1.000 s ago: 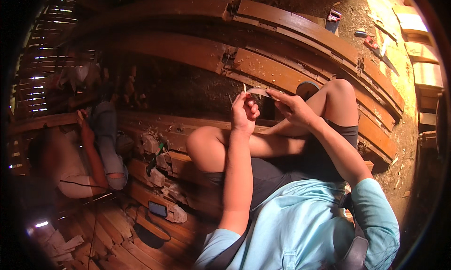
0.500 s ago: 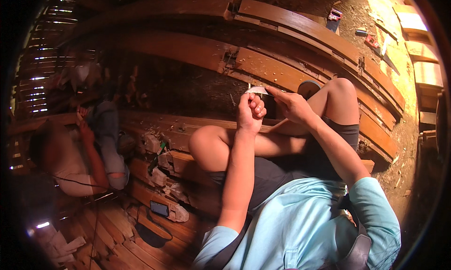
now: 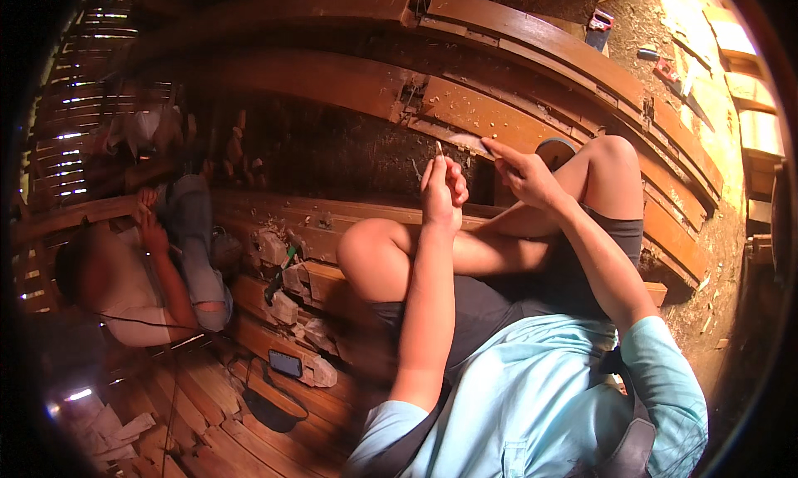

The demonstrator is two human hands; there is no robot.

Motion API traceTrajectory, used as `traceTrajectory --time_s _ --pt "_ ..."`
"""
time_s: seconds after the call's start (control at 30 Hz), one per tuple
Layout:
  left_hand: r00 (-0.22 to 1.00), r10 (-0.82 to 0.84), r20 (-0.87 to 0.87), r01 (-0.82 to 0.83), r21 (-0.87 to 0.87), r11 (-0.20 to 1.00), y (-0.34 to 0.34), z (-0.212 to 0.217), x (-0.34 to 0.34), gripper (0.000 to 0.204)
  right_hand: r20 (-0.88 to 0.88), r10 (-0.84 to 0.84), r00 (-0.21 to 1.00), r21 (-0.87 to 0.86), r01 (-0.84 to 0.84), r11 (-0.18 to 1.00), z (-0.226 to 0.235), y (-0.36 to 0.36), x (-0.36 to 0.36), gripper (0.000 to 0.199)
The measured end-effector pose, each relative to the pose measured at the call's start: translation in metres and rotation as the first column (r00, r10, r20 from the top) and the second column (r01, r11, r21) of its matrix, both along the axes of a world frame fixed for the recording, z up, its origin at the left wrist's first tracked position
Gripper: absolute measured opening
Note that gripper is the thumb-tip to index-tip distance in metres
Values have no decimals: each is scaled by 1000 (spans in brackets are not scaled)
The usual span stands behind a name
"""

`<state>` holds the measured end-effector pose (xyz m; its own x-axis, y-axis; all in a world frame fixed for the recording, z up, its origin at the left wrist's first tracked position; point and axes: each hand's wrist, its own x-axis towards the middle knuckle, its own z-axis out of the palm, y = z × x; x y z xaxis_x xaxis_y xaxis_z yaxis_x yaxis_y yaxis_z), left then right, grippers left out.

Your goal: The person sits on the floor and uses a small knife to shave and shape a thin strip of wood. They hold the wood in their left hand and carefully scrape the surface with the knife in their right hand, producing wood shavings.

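Stretching across the upper half of the frame, long brown wooden beams (image 3: 515, 41) lie side by side, curved by the lens. A seated person (image 3: 524, 337) in a light-blue shirt (image 3: 549, 395) and dark shorts (image 3: 486, 310) fills the lower right; a co-worker (image 3: 125, 270) sits in shadow at far left. Near the centre, the left hand (image 3: 442, 191) and right hand (image 3: 528, 177) are close but apart. A phone (image 3: 285, 363) lies at lower left. The right fingers grip a thin, blurred blade (image 3: 472, 142) pointing left at upper centre; the left fingers pinch a slender pale stick (image 3: 440, 149) upright, just beside the blade's tip.
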<state>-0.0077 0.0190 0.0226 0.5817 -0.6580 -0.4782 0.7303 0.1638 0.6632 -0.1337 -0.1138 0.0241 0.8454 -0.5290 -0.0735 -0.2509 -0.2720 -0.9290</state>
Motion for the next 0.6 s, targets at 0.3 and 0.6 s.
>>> traceTrajectory --time_s 0.3,0.6 --pt "991 -42 127 16 197 980 -10 -10 -4 16 -59 234 971 -2 -234 972 9 0 0 43" --pt "843 -114 525 7 201 980 -10 -20 -3 23 48 89 995 -201 -78 976 -17 0 -1 45"
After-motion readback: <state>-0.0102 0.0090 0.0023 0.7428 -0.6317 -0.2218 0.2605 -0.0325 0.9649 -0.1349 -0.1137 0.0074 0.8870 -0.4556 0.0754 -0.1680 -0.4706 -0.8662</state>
